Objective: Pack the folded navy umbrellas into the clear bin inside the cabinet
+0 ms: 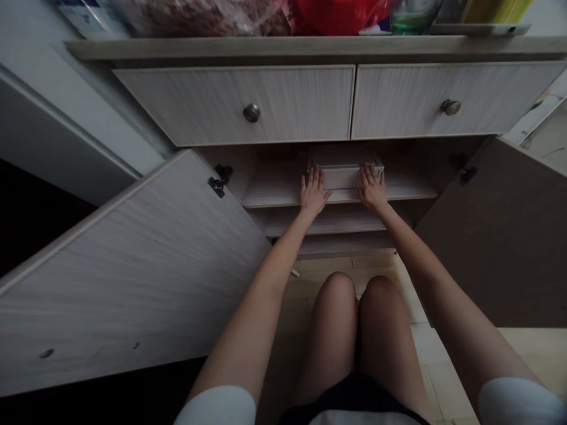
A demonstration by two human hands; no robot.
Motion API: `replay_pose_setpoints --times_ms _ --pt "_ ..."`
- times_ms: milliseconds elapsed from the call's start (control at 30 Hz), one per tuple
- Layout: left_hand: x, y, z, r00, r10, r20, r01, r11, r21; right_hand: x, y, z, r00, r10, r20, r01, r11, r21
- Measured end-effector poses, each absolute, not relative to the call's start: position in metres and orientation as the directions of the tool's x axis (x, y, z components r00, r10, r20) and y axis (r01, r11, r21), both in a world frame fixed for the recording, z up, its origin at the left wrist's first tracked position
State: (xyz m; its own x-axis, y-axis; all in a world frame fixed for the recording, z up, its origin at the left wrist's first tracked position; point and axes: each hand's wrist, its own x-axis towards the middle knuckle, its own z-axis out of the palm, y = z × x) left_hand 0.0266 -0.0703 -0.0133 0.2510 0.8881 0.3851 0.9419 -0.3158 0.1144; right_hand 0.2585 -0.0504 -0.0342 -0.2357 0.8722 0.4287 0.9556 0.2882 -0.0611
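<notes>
A pale box [342, 178] lies on the upper shelf [274, 192] inside the open cabinet. My left hand [314, 192] rests flat against the left end of its front face, fingers spread. At the right end of the same face is my right hand [372, 188], also with fingers extended and touching the box. Neither hand is wrapped round anything. The back of the box is in shadow under the drawers.
Two cabinet doors stand open, one on the left [146, 265] and one on the right [505, 236]. Above are two closed drawers with round knobs. Plastic bags and a red item [334, 15] sit on the cabinet top. Lower shelves show beneath the box.
</notes>
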Motion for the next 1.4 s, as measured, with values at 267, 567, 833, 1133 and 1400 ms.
replay_pose_setpoints --times_ms 267,567,833,1133,1400 --pt "0.025 -0.048 -0.013 0.250 0.901 0.355 0.943 -0.309 0.122 0.257 -0.033 -0.027 -0.229 0.900 0.372 0.965 0.260 -0.035" --pt "0.024 -0.029 -0.011 0.246 0.916 0.317 0.945 -0.299 0.131 0.256 -0.018 -0.023 -0.233 0.903 0.360 0.961 0.270 -0.054" --pt "0.021 -0.014 -0.010 0.264 0.914 0.306 0.944 -0.311 0.114 0.255 -0.004 -0.023 -0.224 0.909 0.352 0.958 0.272 -0.092" --pt "0.019 0.002 -0.011 0.259 0.925 0.279 0.946 -0.301 0.121 0.256 0.011 -0.019 -0.230 0.919 0.319 0.960 0.269 -0.082" --pt "0.021 0.005 -0.002 0.269 0.932 0.241 0.936 -0.312 0.162 0.258 0.009 -0.003 -0.236 0.948 0.215 0.964 0.257 -0.075"
